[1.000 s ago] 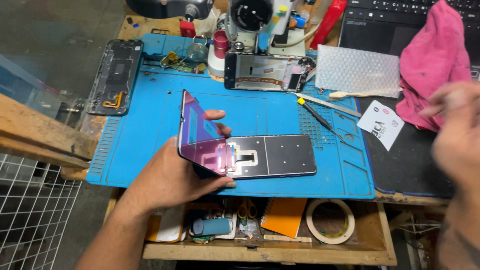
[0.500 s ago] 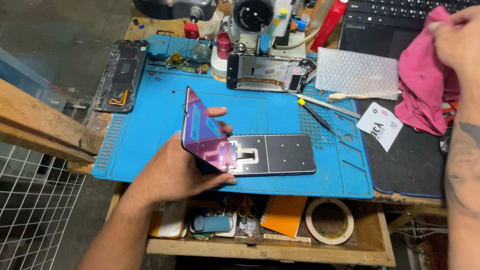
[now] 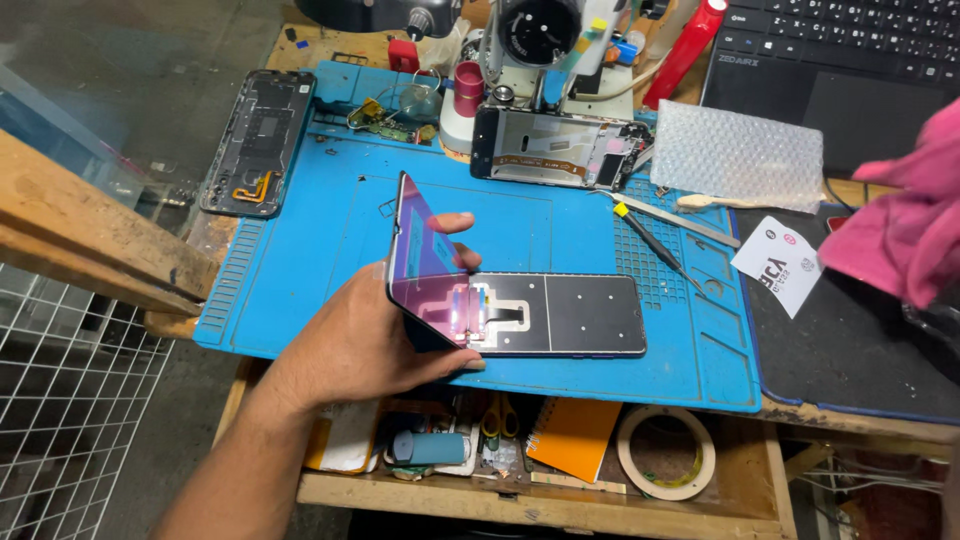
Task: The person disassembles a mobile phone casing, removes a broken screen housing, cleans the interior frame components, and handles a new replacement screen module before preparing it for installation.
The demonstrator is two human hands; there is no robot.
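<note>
Purple-tinted glass screen panel (image 3: 425, 262) pinched between left hand (image 3: 375, 335) thumb and forefinger, tilted up on edge, top pointing away. Black phone frame (image 3: 555, 315) flat on blue mat (image 3: 300, 270), long axis left-right, touching panel's base. Right hand out of view, probably behind pink cloth (image 3: 900, 225).

Blue repair mat (image 3: 300, 270) across a wooden bench (image 3: 90, 240). Opened phone back (image 3: 258, 142) at its far-left corner, bare phone frame (image 3: 560, 147) beneath a microscope (image 3: 540, 35). Bubble-wrap pouch (image 3: 738, 155), tweezers (image 3: 675, 222), pink cloth (image 3: 900, 230) rightward. Tape roll (image 3: 666, 452) and orange notepad (image 3: 572, 437) on the lower shelf.
</note>
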